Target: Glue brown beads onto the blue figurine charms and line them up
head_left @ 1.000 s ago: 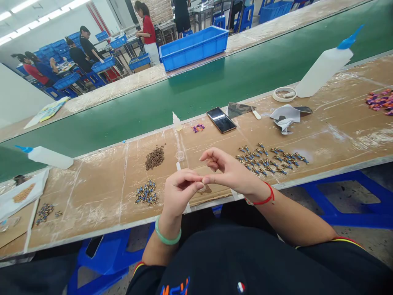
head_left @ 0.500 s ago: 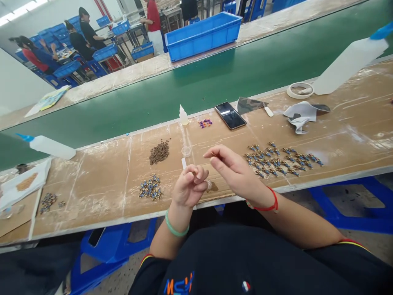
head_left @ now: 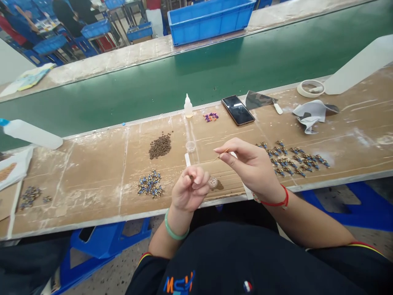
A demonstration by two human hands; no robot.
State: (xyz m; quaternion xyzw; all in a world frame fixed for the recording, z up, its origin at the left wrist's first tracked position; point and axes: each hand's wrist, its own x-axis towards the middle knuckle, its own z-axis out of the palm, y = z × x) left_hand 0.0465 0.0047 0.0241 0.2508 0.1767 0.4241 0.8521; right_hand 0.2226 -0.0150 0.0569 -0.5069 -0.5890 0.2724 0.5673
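My left hand (head_left: 190,189) is closed in a pinch on a small brown piece (head_left: 192,177) above the table's front edge. To its right, my right hand (head_left: 247,164) pinches a thin stick (head_left: 221,155) whose tip points left; the hands are apart. Just right of my left fingers sits a small round clear dish (head_left: 212,182). Beyond are a pile of small brown pieces (head_left: 160,146), a clear ring-like lid (head_left: 190,146) and a pile of blue and gold pieces (head_left: 150,183). More blue and gold pieces (head_left: 294,159) lie in rows on the right.
A dropper bottle (head_left: 188,106), purple and orange bits (head_left: 211,117) and a phone (head_left: 238,110) lie along the back edge. Tape (head_left: 310,88) and crumpled paper (head_left: 311,112) are at right. A blue crate (head_left: 210,24) stands across the green belt (head_left: 138,94); people are behind it.
The view has tilted down and shifted. My right hand has moved to the right, away from my left hand, and the thin stick now shows clearly. My left hand keeps its pinch.
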